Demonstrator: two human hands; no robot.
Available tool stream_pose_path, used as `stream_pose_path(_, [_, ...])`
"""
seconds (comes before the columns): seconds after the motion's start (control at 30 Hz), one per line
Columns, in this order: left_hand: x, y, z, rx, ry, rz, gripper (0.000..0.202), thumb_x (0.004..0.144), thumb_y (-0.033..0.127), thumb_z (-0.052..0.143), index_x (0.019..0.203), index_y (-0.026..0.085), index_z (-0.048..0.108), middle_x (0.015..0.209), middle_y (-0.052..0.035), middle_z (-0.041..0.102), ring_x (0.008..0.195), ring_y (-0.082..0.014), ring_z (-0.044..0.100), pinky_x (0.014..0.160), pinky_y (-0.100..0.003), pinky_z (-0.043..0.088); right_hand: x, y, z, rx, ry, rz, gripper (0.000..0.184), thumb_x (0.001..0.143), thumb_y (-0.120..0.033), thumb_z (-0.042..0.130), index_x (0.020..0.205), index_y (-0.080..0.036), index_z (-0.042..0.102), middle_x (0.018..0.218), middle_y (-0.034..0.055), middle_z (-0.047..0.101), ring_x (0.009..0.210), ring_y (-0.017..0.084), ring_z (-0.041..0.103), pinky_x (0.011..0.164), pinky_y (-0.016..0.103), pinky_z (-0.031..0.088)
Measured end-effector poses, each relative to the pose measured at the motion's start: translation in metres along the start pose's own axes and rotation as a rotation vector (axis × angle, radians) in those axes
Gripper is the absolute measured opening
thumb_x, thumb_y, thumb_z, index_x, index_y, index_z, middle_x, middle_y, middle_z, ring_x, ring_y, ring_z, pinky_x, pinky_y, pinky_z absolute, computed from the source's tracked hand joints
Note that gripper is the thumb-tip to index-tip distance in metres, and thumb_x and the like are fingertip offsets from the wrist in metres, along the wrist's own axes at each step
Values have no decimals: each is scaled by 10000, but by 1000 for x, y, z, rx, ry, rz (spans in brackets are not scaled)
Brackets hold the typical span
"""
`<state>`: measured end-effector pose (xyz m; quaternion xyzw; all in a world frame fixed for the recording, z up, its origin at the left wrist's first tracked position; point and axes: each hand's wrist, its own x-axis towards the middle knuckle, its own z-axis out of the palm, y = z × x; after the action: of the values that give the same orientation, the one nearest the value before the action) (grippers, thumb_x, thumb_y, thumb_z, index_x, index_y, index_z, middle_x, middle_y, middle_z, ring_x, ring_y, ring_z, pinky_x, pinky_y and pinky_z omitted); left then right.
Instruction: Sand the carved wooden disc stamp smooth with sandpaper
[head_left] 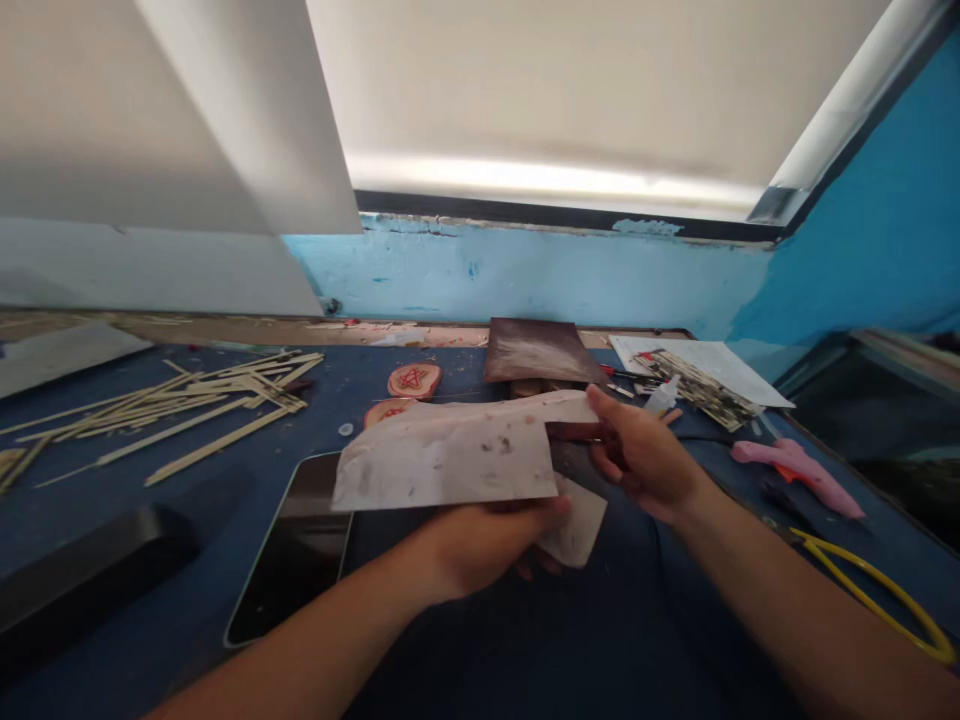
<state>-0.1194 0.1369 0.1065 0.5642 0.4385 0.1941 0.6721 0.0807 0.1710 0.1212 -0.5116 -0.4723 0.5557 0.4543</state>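
the left hand and right hand pinched the stained white paper; light, even tension suited its curved sheet.

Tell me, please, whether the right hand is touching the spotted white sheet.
Touching: in the head view, the right hand has its thumb on the right end of the spotted white sheet.

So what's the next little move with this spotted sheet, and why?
I'd perhaps lift the spotted sheet slightly with the right hand, which already pinches its far right corner. The sheet and the left hand partly cover a smaller pale piece, so lifting could show how they lie.
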Motion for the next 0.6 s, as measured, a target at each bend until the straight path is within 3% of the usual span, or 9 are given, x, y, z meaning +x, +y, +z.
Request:
stream_pose_path(0.13, [-7, -2, 6, 185, -108, 8, 386, 880, 597, 581, 786, 224, 561, 693, 44, 545, 620, -122, 524, 609, -290, 453, -10, -16, 20, 85, -36, 22, 327, 795, -472, 786, 886, -220, 599, 426, -122, 381, 343, 53, 227, 323, 180, 122])
stream_pose_path(0.27, [-17, -3, 11, 318, -232, 4, 344, 882, 543, 597, 772, 218, 621, 698, 21, 600, 649, -124, 547, 568, -268, 381, -29, -60, 24, 100, 4, -160, 269, 802, -372, 803, 968, -234, 642, 486, -119, 416, 354, 48, 286, 337, 188, 179])
stream_pose_path(0.37, [-18, -2, 11, 337, -264, 23, 344, 880, 539, 596, 770, 216, 634, 692, 5, 643, 660, -144, 620, 558, -262, 410, -22, -97, 7, -11, 140, -436, 211, 839, -311, 789, 997, -235, 671, 531, -104, 448, 352, 50, 323, 346, 219, 203])
stream_pose_path(0.43, [-17, 0, 9, 337, -276, 36, 359, 890, 542, 577, 752, 213, 618, 663, 6, 635, 640, -151, 647, 534, -256, 428, -4, -112, -13, -166, 274, -547, 135, 892, -272, 734, 1003, -250, 662, 606, -80, 502, 385, 55, 366, 375, 236, 242])
stream_pose_path(0.53, [-15, 2, 5, 344, -275, 41, 357, 903, 551, 544, 759, 227, 580, 629, 35, 593, 549, -146, 631, 459, -249, 429, 32, -118, -48, -264, 368, -520, 143, 907, -259, 742, 869, -232, 607, 628, -73, 463, 430, 68, 428, 397, 238, 272])
stream_pose_path(0.6, [-15, 2, 2, 366, -255, 57, 359, 909, 547, 528, 734, 234, 543, 608, 53, 560, 508, -143, 621, 431, -249, 425, 52, -113, -69, -365, 395, -461, 142, 951, -303, 717, 917, -191, 637, 717, -26, 563, 510, 92, 521, 451, 243, 391])
